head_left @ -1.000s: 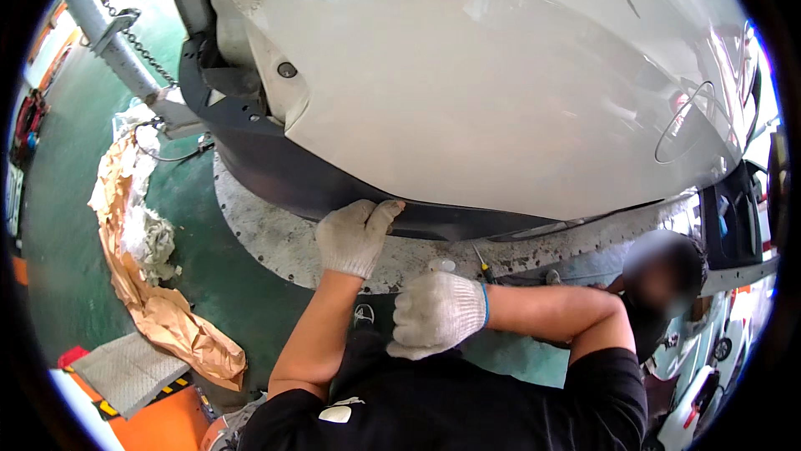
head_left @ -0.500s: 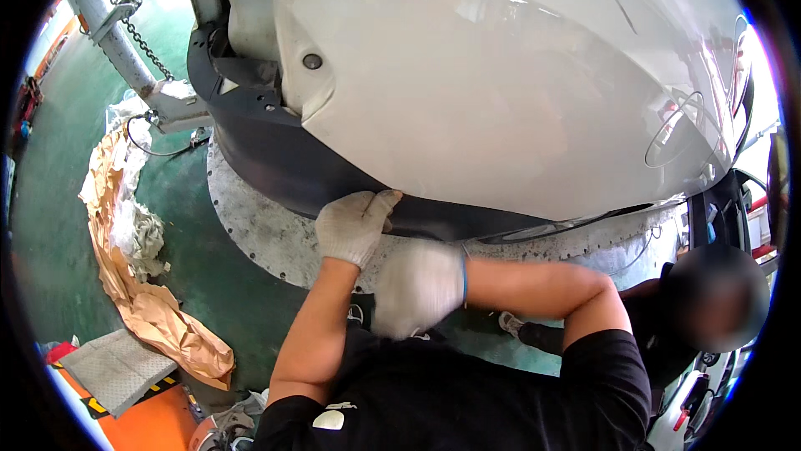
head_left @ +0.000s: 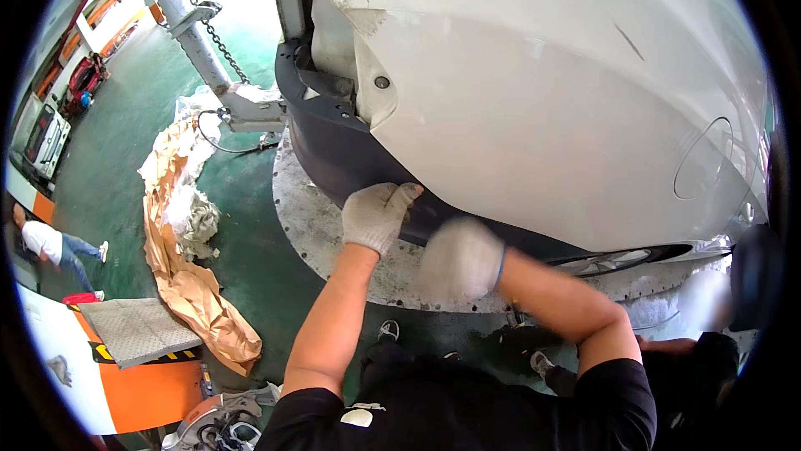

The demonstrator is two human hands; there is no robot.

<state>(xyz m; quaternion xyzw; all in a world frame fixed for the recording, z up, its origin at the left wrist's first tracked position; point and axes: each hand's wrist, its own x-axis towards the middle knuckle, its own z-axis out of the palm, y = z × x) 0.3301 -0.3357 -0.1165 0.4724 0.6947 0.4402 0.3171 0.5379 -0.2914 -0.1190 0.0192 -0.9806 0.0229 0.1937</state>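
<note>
Trim (head_left: 338, 155), smooth, dark and curved, is lining the glossy white panel (head_left: 542, 117), the knit-gloved left hand (head_left: 373, 216) touching its edge, the blurred right hand (head_left: 461, 261) hovering near, both grips being unclear.

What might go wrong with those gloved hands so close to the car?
The blurred, white-gloved right hand might knock the white-gloved left hand close beside it at the curved dark grey trim. The white car panel above the trim could get scuffed. Someone might slip on the crumpled brown paper on the green floor.
</note>
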